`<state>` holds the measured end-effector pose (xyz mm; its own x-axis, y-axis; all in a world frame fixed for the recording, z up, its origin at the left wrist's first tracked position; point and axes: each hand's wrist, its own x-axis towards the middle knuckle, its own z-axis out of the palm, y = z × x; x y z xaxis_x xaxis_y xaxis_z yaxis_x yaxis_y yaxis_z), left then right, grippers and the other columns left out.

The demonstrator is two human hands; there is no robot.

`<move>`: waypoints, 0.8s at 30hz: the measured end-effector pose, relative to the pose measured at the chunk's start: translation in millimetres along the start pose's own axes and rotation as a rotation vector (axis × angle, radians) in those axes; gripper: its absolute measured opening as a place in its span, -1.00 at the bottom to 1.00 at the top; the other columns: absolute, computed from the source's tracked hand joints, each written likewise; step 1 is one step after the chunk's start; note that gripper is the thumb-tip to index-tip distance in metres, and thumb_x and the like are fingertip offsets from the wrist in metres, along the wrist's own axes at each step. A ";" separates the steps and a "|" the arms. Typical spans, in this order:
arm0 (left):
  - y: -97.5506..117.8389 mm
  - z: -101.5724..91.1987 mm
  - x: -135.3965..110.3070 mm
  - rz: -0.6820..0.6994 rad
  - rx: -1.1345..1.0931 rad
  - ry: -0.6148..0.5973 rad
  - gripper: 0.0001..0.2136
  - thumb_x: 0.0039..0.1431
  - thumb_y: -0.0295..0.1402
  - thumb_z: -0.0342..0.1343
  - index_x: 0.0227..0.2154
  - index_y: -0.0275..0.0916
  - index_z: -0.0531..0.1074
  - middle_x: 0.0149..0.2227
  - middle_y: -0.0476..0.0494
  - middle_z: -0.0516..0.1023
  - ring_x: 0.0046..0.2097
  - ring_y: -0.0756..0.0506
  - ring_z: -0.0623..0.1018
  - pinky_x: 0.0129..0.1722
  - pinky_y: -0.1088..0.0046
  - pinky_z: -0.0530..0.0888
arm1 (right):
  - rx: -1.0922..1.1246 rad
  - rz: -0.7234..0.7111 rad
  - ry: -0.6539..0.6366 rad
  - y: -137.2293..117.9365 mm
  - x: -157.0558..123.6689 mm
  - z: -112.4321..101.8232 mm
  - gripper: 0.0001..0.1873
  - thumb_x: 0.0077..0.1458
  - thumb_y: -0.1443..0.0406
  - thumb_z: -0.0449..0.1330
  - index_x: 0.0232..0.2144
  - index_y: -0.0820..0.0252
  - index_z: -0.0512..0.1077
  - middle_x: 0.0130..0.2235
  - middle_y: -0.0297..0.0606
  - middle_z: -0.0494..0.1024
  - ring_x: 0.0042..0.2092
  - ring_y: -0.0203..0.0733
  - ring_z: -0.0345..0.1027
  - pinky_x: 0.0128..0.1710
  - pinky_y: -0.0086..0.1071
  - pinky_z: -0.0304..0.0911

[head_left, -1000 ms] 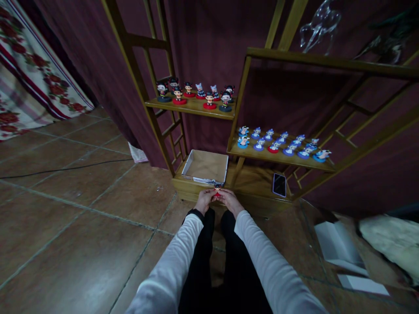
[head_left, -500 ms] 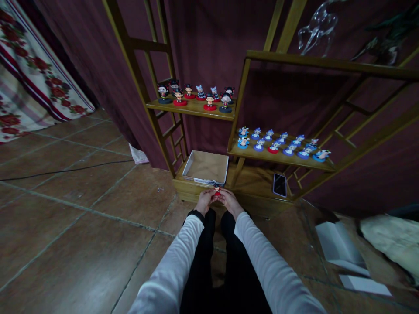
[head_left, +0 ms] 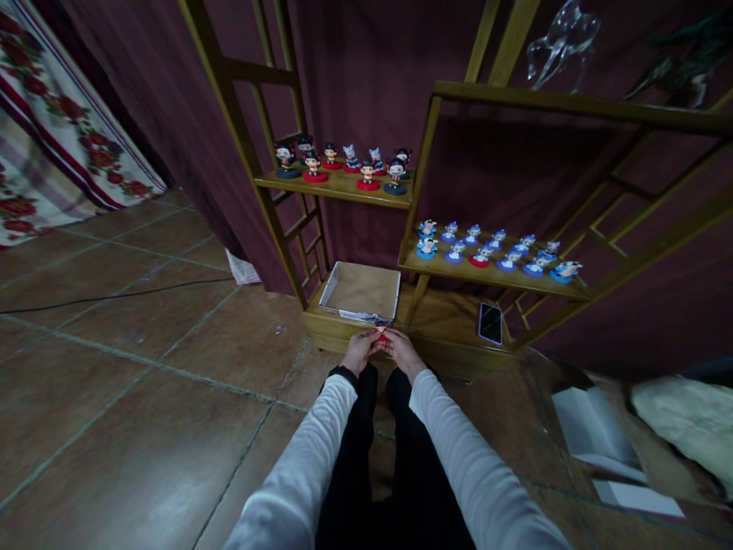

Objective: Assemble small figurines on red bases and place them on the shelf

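My left hand (head_left: 358,351) and my right hand (head_left: 402,350) meet in front of me, fingers closed together on a small red-based figurine (head_left: 381,331) held between them. Just beyond the hands an open cardboard box (head_left: 360,291) sits on the bottom board of a wooden shelf unit (head_left: 343,188). Several dark-haired figurines on red and dark bases (head_left: 366,175) stand on the upper left shelf. Several blue figurines (head_left: 495,253) stand in rows on the lower right shelf.
A phone (head_left: 490,322) lies on the bottom board to the right of the box. White box pieces (head_left: 592,434) and a pale bag (head_left: 687,424) lie on the tiled floor at right. A black cable (head_left: 114,296) crosses the floor at left. A glass ornament (head_left: 558,42) stands on top.
Both hands with the figurine have risen slightly toward the box edge; the view has shifted a little. Nothing else has moved.
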<state>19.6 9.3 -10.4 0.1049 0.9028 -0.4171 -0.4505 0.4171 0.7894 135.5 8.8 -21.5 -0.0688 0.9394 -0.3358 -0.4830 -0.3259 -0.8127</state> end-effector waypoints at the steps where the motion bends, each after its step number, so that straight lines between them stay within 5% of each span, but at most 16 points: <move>1: 0.0 0.0 0.2 -0.002 0.001 -0.005 -0.82 -0.14 -0.41 0.27 -0.43 -0.38 0.49 -0.57 -0.09 0.49 -0.58 0.10 0.42 -0.53 0.62 0.39 | -0.005 0.001 0.004 0.7 1.1 -0.5 -0.74 -0.24 0.24 0.31 -0.42 0.22 0.44 -0.54 -0.36 0.52 -0.53 -0.36 0.35 -0.47 -0.47 0.25; 24: 3.0 0.4 -0.7 -0.017 -0.024 0.026 -0.90 -0.10 -0.48 0.24 -0.49 -0.41 0.47 -0.59 -0.13 0.49 -0.58 0.09 0.44 -0.53 0.61 0.42 | -0.056 0.014 -0.006 -1.0 -0.2 -1.7 -0.66 -0.31 0.21 0.35 -0.39 0.21 0.47 -0.53 -0.37 0.50 -0.56 -0.42 0.25 -0.56 -0.52 0.07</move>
<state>18.5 9.9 -7.6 0.0897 0.8923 -0.4424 -0.4702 0.4296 0.7710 137.5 8.7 -21.5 -0.0804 0.9352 -0.3449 -0.4324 -0.3445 -0.8333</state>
